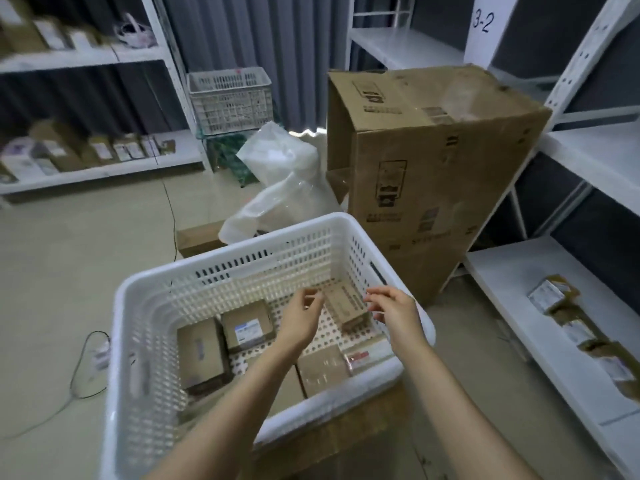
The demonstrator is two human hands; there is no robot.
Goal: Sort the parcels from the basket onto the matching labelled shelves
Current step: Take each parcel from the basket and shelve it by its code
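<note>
So the person's leaning over the basket (221,268) with both hands down inside it. The one that matters is the small box (346,306) up at the basket's 1 o'clock corner, lying tilted on the bottom.

It sits right between the hands: 3 o'clock from the left hand (301,320), 9 o'clock from the right hand (394,315). Its long axis runs roughly 11 to 5.

Both hands look loose, fingers half curled and not wrapped round anything. The fingertips are just beside the box's sides, and with the blur I can't say if they touch. Neither hand is clearly nearer, so I'd guess a two-handed pickup.

Count: two hands, one basket, and five parcels (246,325) in it that I can see, that box included. There may be more under the forearm. The shelf (519,341) at 3 o'clock has about three on it, and a 3-2 tag (483,22) hangs at 1 o'clock.
</note>
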